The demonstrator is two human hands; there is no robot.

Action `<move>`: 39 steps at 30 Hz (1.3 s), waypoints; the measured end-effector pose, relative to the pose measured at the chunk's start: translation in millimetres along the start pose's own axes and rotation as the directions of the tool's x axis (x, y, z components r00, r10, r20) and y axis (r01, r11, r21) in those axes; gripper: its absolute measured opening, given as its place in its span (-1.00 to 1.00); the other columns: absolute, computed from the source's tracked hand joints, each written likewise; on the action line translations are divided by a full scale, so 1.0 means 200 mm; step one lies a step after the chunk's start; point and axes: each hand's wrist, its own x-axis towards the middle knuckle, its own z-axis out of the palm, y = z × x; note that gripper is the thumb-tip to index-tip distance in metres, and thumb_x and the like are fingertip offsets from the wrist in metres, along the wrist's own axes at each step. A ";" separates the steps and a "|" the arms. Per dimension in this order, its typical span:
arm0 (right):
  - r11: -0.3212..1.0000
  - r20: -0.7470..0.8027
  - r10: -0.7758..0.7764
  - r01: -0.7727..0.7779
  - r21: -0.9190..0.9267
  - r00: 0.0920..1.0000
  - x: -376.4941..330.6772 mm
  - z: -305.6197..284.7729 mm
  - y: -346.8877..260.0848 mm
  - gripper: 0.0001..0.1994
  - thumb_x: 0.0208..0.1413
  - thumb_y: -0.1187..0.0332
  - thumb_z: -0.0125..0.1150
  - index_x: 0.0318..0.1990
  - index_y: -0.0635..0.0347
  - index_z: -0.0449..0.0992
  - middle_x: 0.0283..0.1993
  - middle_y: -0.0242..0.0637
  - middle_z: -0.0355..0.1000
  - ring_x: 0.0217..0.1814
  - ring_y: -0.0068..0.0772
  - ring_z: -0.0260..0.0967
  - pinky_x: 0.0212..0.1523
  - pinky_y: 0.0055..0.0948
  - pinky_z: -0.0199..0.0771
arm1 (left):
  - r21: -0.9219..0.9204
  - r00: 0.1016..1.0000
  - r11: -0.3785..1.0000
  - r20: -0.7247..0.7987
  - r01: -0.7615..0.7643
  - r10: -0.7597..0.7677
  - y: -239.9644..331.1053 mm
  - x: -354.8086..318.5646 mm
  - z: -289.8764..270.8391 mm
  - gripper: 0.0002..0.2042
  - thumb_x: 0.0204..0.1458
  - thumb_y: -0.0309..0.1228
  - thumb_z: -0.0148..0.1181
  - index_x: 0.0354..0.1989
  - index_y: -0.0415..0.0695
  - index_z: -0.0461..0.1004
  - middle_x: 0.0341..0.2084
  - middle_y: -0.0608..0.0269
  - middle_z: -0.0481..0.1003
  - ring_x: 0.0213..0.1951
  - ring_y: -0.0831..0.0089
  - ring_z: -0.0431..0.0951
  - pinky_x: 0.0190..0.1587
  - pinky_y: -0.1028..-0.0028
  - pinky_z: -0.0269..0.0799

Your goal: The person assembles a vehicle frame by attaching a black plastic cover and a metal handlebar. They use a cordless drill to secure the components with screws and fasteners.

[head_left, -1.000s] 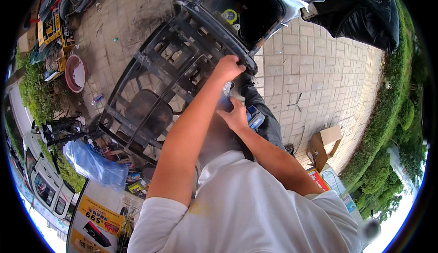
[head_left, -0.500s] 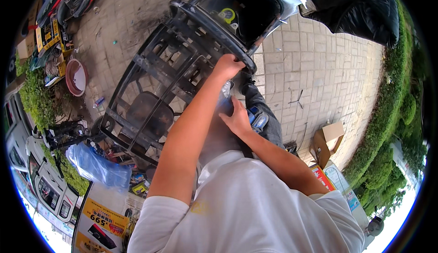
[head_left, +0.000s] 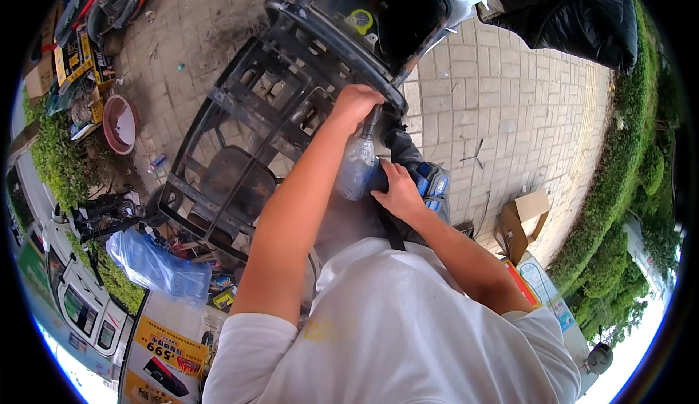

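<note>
Black frame [head_left: 247, 105] — blue bag [head_left: 156, 266], box [head_left: 520, 218].

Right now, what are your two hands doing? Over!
Left hand gripping the black metal frame. Right hand on the blue power tool. Nothing between them.

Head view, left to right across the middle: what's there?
Reddish bowl → black metal frame → left hand gripping the frame's top rail → grey-blue power tool → right hand on the tool → open cardboard box → green hedge.
</note>
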 end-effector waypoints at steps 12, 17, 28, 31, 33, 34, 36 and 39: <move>0.951 0.240 -0.307 0.290 0.108 0.921 0.16 -0.27 -0.38 -0.30 -0.25 0.37 0.38 0.14 0.40 0.26 0.01 0.15 0.32 0.07 0.16 0.29 0.07 -0.21 0.34 | -0.699 0.998 0.712 -0.056 -0.061 0.031 0.13 -0.24 -0.44 -0.82 0.05 -0.50 0.17 -0.22 -0.36 0.43 -0.28 0.01 0.51 -0.18 0.13 0.57 -0.11 0.22 0.55; 0.920 0.306 -0.391 0.360 0.156 0.868 0.27 -0.29 -0.61 -0.29 -0.26 0.37 0.39 0.13 0.42 0.26 -0.01 0.15 0.33 0.05 0.14 0.31 0.07 -0.23 0.34 | -0.688 0.996 0.725 0.085 0.033 0.036 0.28 -0.19 -0.77 -0.87 0.12 -0.45 0.09 -0.27 -0.28 0.42 -0.35 0.05 0.51 -0.21 0.15 0.58 -0.14 0.22 0.55; 0.969 -0.090 -0.184 0.196 0.149 0.979 0.56 0.07 -0.85 -0.37 -0.27 0.41 0.37 0.05 0.39 0.29 -0.17 0.19 0.36 -0.08 0.23 0.35 -0.07 -0.08 0.40 | 0.034 0.960 0.990 -0.243 -0.138 0.142 0.55 -0.20 -1.08 -0.72 -0.04 -0.17 0.23 -0.31 -0.13 0.48 -0.50 0.32 0.38 -0.41 0.40 0.44 -0.35 0.40 0.39; 0.973 -0.161 -0.111 0.141 0.185 0.981 0.75 0.14 -0.93 -0.36 -0.29 0.41 0.40 0.03 0.44 0.30 -0.16 0.21 0.38 -0.06 0.22 0.36 -0.06 -0.08 0.40 | 0.510 0.952 0.851 -0.181 -0.124 0.247 0.55 -0.12 -1.09 -0.45 -0.22 0.03 0.36 -0.25 -0.26 0.56 -0.42 0.13 0.54 -0.36 0.33 0.51 -0.31 0.35 0.40; 0.970 -0.209 -0.106 0.147 0.191 0.972 0.83 0.17 -0.94 -0.35 -0.30 0.42 0.42 0.03 0.45 0.30 -0.15 0.20 0.38 -0.05 0.21 0.36 -0.05 -0.08 0.40 | 0.744 0.920 0.650 -0.130 -0.156 0.370 0.60 -0.07 -1.04 -0.46 -0.27 0.02 0.37 -0.32 -0.28 0.56 -0.39 0.04 0.56 -0.29 0.22 0.55 -0.25 0.33 0.42; 0.975 -0.199 -0.094 0.131 0.182 0.976 0.85 0.19 -0.94 -0.35 -0.30 0.43 0.42 0.04 0.45 0.30 -0.14 0.18 0.39 -0.03 0.21 0.35 -0.04 -0.08 0.39 | 0.792 0.923 0.599 -0.134 -0.119 0.361 0.62 -0.06 -1.02 -0.46 -0.28 0.02 0.37 -0.31 -0.27 0.57 -0.37 0.04 0.56 -0.26 0.18 0.56 -0.24 0.30 0.42; 0.979 -0.214 -0.074 0.112 0.172 0.974 0.87 0.23 -0.96 -0.34 -0.29 0.43 0.42 0.05 0.44 0.29 -0.12 0.18 0.38 -0.02 0.21 0.34 -0.03 -0.09 0.39 | 0.873 0.927 0.485 -0.148 -0.041 0.344 0.66 -0.05 -0.97 -0.46 -0.30 0.01 0.38 -0.29 -0.23 0.57 -0.32 0.03 0.56 -0.22 0.12 0.56 -0.22 0.25 0.44; 0.981 -0.204 -0.011 0.050 0.186 0.979 0.92 0.28 -0.98 -0.30 -0.27 0.44 0.42 0.11 0.43 0.25 -0.05 0.17 0.35 0.05 0.19 0.31 0.03 -0.09 0.37 | 0.941 0.883 0.337 -0.188 0.036 0.430 0.68 -0.05 -0.92 -0.51 -0.26 0.00 0.37 -0.27 -0.16 0.58 -0.24 0.09 0.54 -0.15 0.11 0.54 -0.16 0.17 0.43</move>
